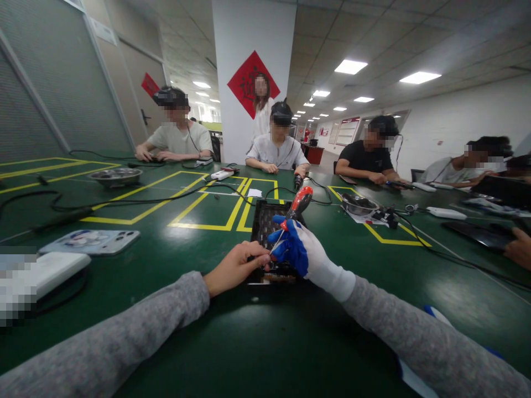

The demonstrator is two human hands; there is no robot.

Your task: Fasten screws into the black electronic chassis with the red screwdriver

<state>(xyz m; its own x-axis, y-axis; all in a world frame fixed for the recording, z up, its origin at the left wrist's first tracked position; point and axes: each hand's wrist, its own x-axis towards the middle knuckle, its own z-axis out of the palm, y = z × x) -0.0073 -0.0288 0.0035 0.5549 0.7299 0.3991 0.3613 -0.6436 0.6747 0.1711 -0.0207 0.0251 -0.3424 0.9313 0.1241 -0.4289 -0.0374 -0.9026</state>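
My right hand [309, 251], in a white glove with blue-coated fingers, grips a screwdriver [301, 202] with a red and black handle. The handle points up and away, while the thin shaft slants down to the left. At the shaft's lower end, my bare left hand [237, 266] is closed in a pinch; what lies between its fingertips is too small to make out. Beneath both hands is an opened black device housing [265, 215], flat on the green table [199, 331]. The hands hide much of its inside.
A phone [93, 242] and a white power bank [53, 276] lie to my left. Metal bowls [116, 176] [360, 204] stand farther off on both sides. Black cables [178, 194] cross the table. A blue and white glove [440, 316] is partly under my right forearm. Several people sit opposite.
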